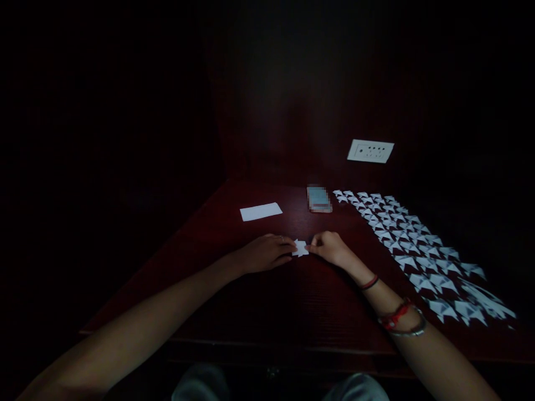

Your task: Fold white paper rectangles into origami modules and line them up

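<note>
Folded paper on counter, directly between the hands; both touch it, neither nearer. Left hand: fingertips on its left edge; pressing or pinching, cannot tell. Right hand: grip seemingly pinching the right edge. Long axis unclear, paper too small.

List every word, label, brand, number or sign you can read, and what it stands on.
No readable text.
Phone-like device: screen pixelated, unreadable.
Wall socket: any marking is too small to read.
Folded paper at the centre, flat white strip, folded pieces at right: no writing discernible.
</note>
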Motion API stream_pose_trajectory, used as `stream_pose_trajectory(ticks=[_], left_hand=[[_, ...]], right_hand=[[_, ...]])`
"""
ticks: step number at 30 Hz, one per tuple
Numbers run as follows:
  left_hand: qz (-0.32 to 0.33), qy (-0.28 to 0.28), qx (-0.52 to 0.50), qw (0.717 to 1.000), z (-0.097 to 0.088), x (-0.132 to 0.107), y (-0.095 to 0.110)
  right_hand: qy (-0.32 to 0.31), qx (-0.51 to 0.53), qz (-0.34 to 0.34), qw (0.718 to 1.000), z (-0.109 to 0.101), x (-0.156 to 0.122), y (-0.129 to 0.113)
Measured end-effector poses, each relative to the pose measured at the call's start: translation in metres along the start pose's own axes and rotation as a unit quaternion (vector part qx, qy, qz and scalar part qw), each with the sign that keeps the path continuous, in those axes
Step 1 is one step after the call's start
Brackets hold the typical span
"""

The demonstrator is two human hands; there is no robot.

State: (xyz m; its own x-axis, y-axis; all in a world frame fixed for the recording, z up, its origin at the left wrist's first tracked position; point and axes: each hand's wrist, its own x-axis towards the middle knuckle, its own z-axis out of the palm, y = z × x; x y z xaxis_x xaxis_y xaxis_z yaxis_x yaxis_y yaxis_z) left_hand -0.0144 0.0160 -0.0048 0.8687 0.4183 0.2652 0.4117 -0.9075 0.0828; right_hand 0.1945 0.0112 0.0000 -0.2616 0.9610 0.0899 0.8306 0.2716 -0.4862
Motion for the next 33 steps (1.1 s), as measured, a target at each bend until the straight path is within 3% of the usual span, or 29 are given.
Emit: stream_pose_trajectory(ticks=[4,8,20,33], left_hand=[[0.004,0.001,-0.019,1.0,-0.001,-0.002,-0.004],[-0.003,-0.004,-0.025,1.0,-0.002,-0.002,-0.005],[0.016,-0.002,-0.003,1.0,-0.008,-0.001,-0.002],[0.016,-0.044,-0.008,0.999,-0.014,-0.006,0.001]], right_hand=[[0.015,0.001,-0.161,0.987,-0.011,-0.004,0.0],[-0.036,-0.014,-0.282,0.959,-0.016,-0.008,0.0],[-0.043,-0.083,-0.316,0.944,-0.009,-0.005,-0.001],[-0.057,-0.057,-0.32,0.944,-0.007,-0.005,-0.007]])
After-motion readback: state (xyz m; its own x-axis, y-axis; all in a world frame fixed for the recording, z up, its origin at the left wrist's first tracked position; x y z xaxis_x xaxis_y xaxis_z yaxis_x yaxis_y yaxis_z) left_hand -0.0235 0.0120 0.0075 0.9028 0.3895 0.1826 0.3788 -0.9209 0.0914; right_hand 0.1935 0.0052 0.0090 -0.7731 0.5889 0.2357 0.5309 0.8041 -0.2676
